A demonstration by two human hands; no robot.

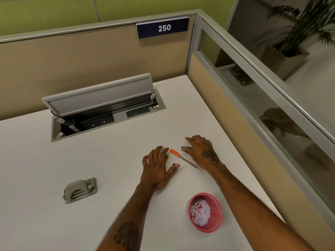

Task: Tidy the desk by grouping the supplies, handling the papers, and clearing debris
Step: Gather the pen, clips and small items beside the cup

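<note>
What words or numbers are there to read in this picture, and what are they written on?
"250" in white, on the dark blue sign fixed at the top of the cubicle wall.
A small white sticker inside the open cable box in the desk: too small to read.
The pen with the orange cap, the hole punch and the pink cup: no text visible.
</note>
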